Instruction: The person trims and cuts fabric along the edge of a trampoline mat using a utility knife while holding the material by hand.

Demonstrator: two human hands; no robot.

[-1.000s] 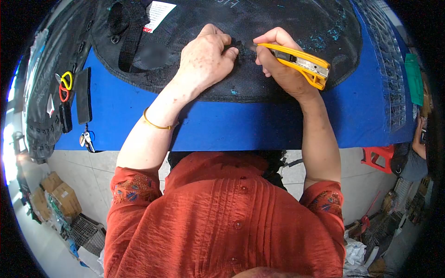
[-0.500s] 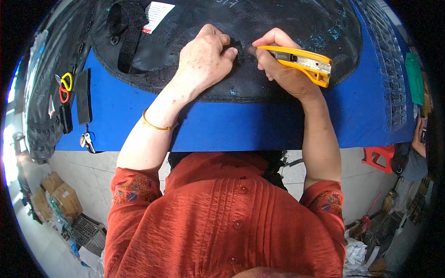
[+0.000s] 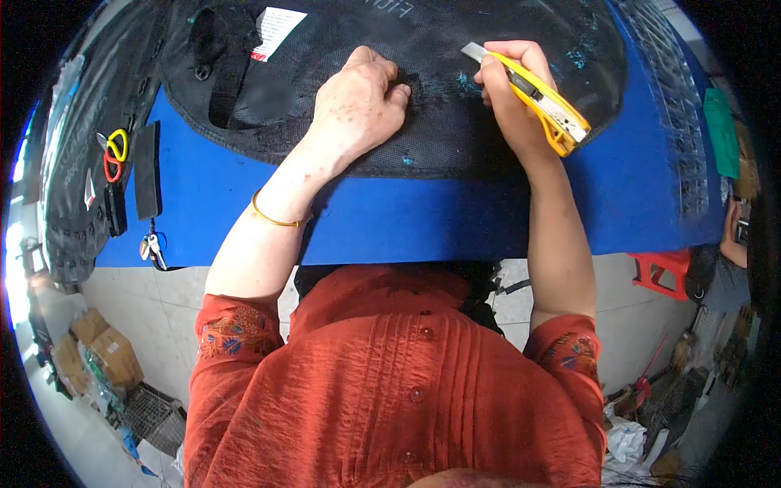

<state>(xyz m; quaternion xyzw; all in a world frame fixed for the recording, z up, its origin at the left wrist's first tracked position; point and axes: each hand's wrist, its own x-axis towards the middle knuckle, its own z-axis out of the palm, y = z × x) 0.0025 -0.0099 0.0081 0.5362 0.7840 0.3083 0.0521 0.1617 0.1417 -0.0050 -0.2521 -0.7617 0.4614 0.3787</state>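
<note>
Pointing left over black mesh [image 3: 455,134], a yellow cutter [image 3: 543,102] is clamped in the right hand [image 3: 521,85], fingers of the left hand [image 3: 358,104] curled together near an unreadable label [image 3: 278,31] and unclear handwriting [image 3: 390,8], the blue table [image 3: 407,220] above pale floor [image 3: 154,297].

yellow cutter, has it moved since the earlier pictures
Yes, the yellow cutter in the right hand has moved forward: its blade end now sits farther from the near edge of the blue tabletop.

Blue counter [image 3: 407,220]: black mesh piece [image 3: 455,146] lies across the middle. Red-and-yellow-handled scissors [image 3: 123,145] and flat black case [image 3: 147,175] at left. Clear plastic sheeting [image 3: 691,163] at right.
</note>
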